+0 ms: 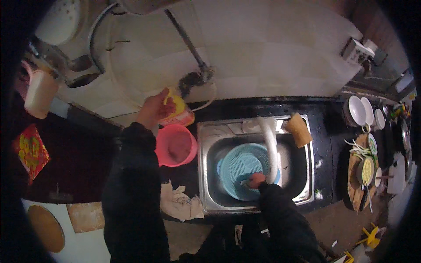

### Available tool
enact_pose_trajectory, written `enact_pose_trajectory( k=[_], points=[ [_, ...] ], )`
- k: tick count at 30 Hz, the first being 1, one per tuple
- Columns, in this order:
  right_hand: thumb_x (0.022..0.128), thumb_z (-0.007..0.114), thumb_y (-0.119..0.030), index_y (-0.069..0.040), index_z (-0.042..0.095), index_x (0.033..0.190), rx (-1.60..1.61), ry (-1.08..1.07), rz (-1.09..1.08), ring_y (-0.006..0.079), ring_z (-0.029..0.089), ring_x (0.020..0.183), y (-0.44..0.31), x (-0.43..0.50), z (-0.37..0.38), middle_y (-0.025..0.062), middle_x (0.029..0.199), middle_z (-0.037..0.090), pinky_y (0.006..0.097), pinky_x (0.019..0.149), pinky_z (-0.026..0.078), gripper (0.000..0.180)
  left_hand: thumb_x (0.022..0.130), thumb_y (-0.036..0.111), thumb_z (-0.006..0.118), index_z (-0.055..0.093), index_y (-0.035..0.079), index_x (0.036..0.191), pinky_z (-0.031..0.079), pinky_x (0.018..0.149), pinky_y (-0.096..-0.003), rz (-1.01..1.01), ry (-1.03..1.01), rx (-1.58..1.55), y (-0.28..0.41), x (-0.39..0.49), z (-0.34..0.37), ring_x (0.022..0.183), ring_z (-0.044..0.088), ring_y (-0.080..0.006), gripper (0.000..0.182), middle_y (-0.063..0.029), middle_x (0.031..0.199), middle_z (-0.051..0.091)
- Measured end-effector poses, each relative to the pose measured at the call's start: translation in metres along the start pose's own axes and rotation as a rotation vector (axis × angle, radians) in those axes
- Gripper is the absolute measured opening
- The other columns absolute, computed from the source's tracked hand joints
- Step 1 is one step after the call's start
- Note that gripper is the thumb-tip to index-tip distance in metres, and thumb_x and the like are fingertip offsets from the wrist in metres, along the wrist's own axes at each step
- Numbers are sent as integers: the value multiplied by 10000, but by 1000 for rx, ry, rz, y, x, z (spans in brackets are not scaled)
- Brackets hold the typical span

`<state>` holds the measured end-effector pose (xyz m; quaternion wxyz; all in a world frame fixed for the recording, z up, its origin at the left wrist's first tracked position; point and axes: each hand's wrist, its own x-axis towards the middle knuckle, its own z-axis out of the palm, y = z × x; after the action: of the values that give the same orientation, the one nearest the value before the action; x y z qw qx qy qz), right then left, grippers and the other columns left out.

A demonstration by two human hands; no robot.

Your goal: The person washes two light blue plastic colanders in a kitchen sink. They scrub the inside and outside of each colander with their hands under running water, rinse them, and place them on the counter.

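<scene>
My left hand (157, 107) is closed around the yellow top of a plastic container (184, 117) with a red and yellow label. It is held above and behind a pink plastic basin (177, 146) on the black counter. In the steel sink (289, 167) sits a light-blue plastic colander (236, 164), with a darker blue edge showing beneath it. My right hand (257, 180) reaches inside the colander's near right side, fingers curled. Something small and pale shows at the fingertips, too blurred to name. The pale faucet spout (270, 148) hangs just beside this hand.
A brown cloth or sponge (298, 130) lies on the sink's back right corner. Left of the sink is a crumpled beige cloth (181, 202). Farther right, a wooden cutting board (355, 194) bears spring onions, a bowl (365, 171) and a knife. White bowls (357, 110) stand behind.
</scene>
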<state>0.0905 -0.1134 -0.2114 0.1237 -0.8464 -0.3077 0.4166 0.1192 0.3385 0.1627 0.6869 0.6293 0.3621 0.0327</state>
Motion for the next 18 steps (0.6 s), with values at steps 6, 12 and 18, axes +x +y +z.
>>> enact_pose_trajectory(
  k=[6,12,18],
  points=[
    [933,517,-236,-4,608,1072,1289,-81,-217,279,682,890,-55,-24,-60,135,974,673,413,765,552,285,903,408,655,639,62,1001,500,542,-237,104,136,278,15,-11,4,611,615,-125,361,-37,763,622],
    [940,528,-137,-38,503,1217,1841,-167,-233,310,655,1000,-170,-48,-126,155,1137,601,446,781,587,295,892,349,676,655,50,1053,457,495,-222,226,76,419,24,-8,5,551,563,-92,340,-7,728,593],
    [950,546,-153,-83,436,1288,2140,-323,-706,252,628,1016,-295,0,-190,115,1154,589,425,825,577,362,868,328,690,680,47,957,414,491,-235,240,67,491,27,-8,1,559,518,-81,295,2,693,581]
  ],
)
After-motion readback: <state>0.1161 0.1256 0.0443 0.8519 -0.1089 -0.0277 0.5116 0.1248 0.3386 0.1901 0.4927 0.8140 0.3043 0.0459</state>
